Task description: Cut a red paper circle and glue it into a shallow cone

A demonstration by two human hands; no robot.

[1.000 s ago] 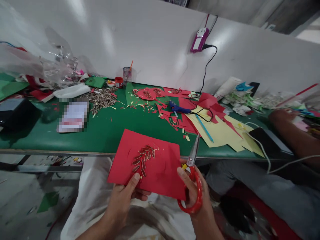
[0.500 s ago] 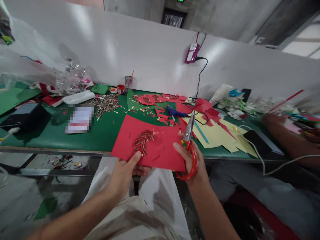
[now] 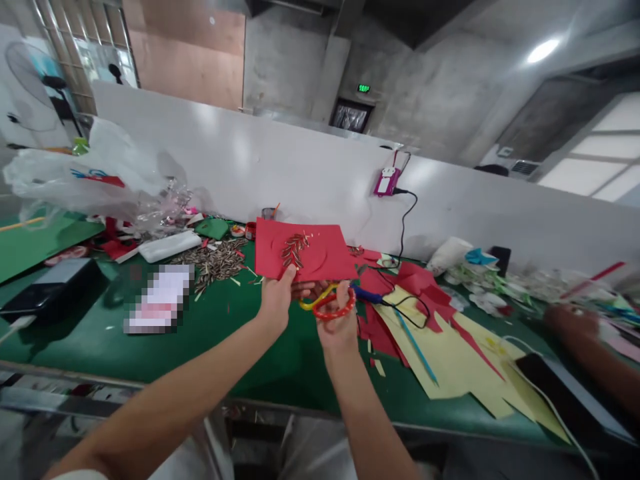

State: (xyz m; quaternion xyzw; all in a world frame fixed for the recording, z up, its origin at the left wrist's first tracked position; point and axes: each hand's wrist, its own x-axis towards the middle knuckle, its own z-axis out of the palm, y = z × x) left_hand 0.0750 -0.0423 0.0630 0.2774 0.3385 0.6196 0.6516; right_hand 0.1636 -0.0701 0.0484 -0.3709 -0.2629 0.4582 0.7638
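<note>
My left hand [image 3: 276, 301] pinches the lower left edge of a red paper card [image 3: 327, 247], thumb on top. Brown seeds, apparently sunflower seeds, form a curved leafy sprig [image 3: 294, 251] on the card, and a faint round outline shows beside it. My right hand [image 3: 340, 330] is closed around scissors [image 3: 334, 307] with a red and a yellow handle, just below the card's lower right edge. The blades are hidden behind the card. Both hands hold these things raised above the green table.
Loose seeds [image 3: 217, 260] are heaped left of the card, near a phone [image 3: 159, 300]. Right of my hands lie a blue glue gun [image 3: 367, 294], yellow paper [image 3: 450, 360], a blue pencil [image 3: 417, 347] and red scraps. Another person's arm [image 3: 590, 340] rests at far right.
The card has been lifted up and forward, away from my lap and over the table. My right hand has turned the scissors, so the blades went behind the card. The view has tilted up.
</note>
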